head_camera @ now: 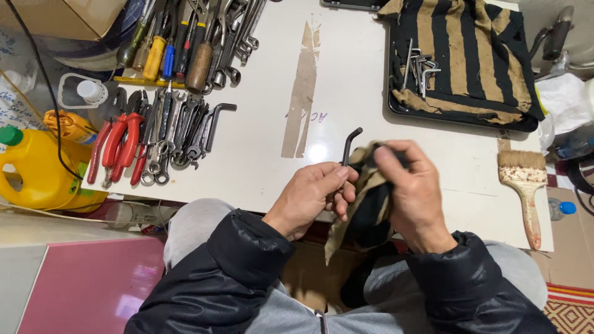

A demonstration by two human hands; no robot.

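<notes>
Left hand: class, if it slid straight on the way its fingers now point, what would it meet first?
The left hand grips a dark hex key, fingers pointing toward the right hand. It would first meet the striped cloth bunched in that hand, which its fingertips seem almost to touch; depth is unclear.

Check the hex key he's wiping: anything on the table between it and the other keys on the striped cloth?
Nothing visible. The left hand holds the hex key while the right hand rubs it with a rag. Only bare table lies between it and the keys on the striped cloth. The paintbrush lies off to the right.
</notes>
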